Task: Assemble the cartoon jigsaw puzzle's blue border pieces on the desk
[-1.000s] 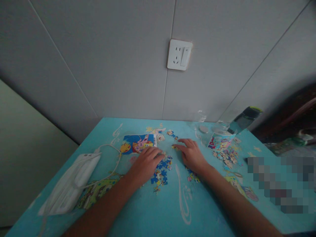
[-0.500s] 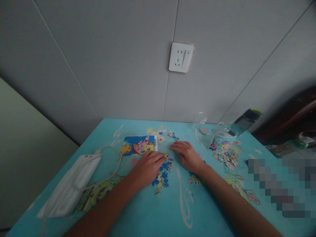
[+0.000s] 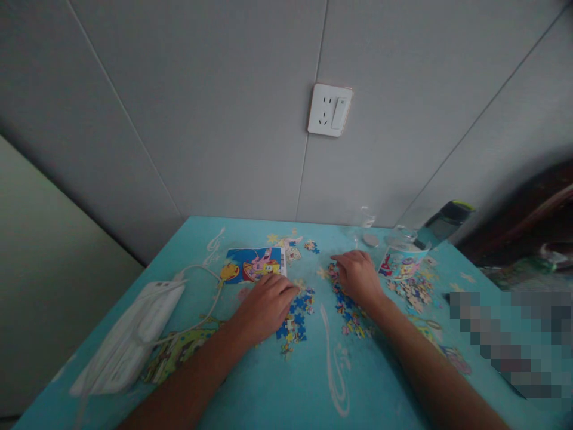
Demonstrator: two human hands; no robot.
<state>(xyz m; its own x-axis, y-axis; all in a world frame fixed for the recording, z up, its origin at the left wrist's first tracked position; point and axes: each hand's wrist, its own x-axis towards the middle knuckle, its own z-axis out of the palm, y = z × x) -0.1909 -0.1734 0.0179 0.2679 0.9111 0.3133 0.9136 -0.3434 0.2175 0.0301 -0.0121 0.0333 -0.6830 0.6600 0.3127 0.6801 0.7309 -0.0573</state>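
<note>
My left hand [image 3: 271,304] rests palm-down at the left edge of a partly joined jigsaw puzzle [image 3: 293,325], with blue and yellow pieces. Its fingers are bent and drawn together; whatever may be under the fingertips is hidden. To the right, my right hand [image 3: 358,275] hovers over or touches a long group of loose puzzle pieces [image 3: 353,319]. Its index finger stretches out to the left and nothing shows in its grip. Behind my left hand lies a picture card [image 3: 255,263] with cartoon figures. A small cluster of puzzle pieces [image 3: 311,246] lies farther back.
A clear tub [image 3: 403,263] with a cartoon label stands at the right, beside another pile of puzzle pieces [image 3: 414,292]. A round lid [image 3: 370,240] and a dark bottle [image 3: 447,221] are behind. At left lies a white power strip [image 3: 129,340] with a looping cable.
My right hand has moved right, from the middle of the table to above the loose pieces, uncovering more of them. My left hand has stayed almost in place.
</note>
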